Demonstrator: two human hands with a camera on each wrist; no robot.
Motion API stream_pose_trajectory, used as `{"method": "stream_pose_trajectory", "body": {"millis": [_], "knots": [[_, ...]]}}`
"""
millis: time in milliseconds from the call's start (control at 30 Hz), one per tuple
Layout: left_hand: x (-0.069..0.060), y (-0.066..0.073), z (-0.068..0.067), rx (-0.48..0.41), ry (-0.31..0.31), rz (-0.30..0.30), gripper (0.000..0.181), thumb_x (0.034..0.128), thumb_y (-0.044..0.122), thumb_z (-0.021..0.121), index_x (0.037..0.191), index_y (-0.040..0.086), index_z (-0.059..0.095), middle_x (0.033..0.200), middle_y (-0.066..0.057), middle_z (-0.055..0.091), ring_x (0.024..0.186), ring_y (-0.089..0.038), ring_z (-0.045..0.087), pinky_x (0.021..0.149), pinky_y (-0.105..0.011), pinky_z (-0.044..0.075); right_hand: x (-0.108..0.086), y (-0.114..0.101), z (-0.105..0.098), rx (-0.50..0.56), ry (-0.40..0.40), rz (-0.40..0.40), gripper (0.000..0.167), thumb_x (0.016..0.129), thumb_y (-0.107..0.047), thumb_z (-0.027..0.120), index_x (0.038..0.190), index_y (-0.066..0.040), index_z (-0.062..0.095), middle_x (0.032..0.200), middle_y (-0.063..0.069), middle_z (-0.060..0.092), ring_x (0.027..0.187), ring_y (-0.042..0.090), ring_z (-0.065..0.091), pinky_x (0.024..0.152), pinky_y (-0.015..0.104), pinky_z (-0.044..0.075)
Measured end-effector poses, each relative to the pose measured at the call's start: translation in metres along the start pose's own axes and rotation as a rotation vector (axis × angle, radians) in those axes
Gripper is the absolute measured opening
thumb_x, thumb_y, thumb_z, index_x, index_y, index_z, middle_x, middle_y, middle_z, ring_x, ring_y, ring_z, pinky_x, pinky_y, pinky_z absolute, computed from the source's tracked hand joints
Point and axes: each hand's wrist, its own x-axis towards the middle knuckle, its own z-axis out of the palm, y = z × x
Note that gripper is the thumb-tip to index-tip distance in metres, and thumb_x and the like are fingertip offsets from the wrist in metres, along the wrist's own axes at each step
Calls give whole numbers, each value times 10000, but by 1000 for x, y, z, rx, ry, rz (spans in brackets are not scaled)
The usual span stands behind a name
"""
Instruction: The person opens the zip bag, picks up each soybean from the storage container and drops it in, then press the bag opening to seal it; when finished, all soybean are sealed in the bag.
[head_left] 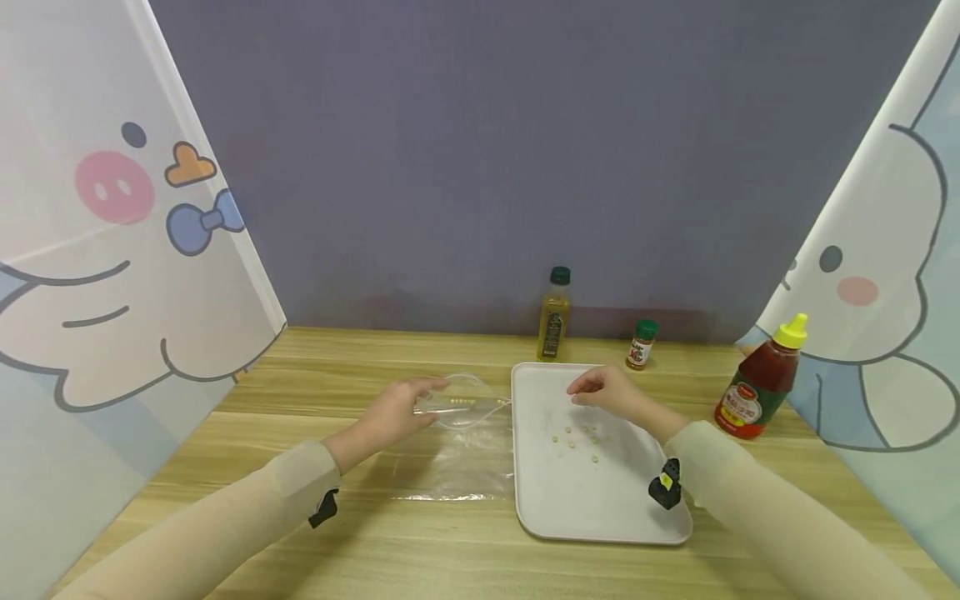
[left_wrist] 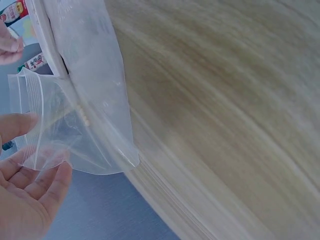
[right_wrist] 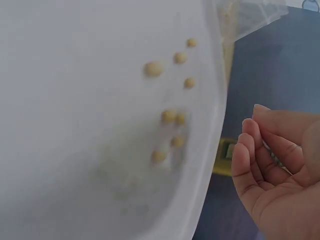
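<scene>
My left hand [head_left: 393,412] holds the mouth of a clear zip bag [left_wrist: 95,125] between thumb and fingers, so its opening gapes. The rest of the bag lies flat on the table, its side against a white tray [head_left: 551,500]. A few small pale-yellow beans [left_wrist: 84,117] show inside. On the tray, several more round beans [right_wrist: 169,116] are scattered. My right hand [head_left: 611,392] hovers over the tray's far part, fingers loosely bent. In the right wrist view, nothing shows between its thumb and fingertips.
Behind the tray stand an oil bottle [head_left: 554,321] with a dark cap and a small green-capped spice jar [head_left: 641,348]. A red sauce bottle [head_left: 757,387] with a yellow nozzle is at the right. Cartoon-printed panels [head_left: 112,292] flank the wooden table [head_left: 315,525].
</scene>
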Motion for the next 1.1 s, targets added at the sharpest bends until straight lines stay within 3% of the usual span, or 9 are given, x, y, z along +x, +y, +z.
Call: {"method": "stream_pose_trajectory", "body": {"millis": [267,467,667,1100], "knots": [[0,0,0,-10,-5,-2,536,820,83,758,1327,103,584,1324,-90,617,1106,-299,640,879,-428,564,-16,23,-7,-35,-37,-21,126,842,1,701,938,81,715,924,193,725,805,105,634,717,225,533],[0,1,-1,-1,4,-1,529,811,77,764,1312,94,596,1316,-91,623,1096,-301,646,884,-434,562,-22,36,-3,-27,-55,76,101,836,-25,708,918,28,732,878,107,735,720,72,562,610,213,480],[0,0,0,-1,-2,-7,534,815,81,762,1320,98,591,1327,-91,616,1102,-301,643,880,-435,562,-23,38,2,-18,-51,119,111,806,-33,743,902,20,728,798,33,702,691,103,537,592,224,465],[1,0,1,6,2,-6,536,811,83,765,1319,102,594,1317,-91,623,1089,-297,648,833,-399,575,-23,40,1,-46,-57,82,69,799,-23,751,848,17,724,743,31,687,647,68,532,562,201,456]]}}
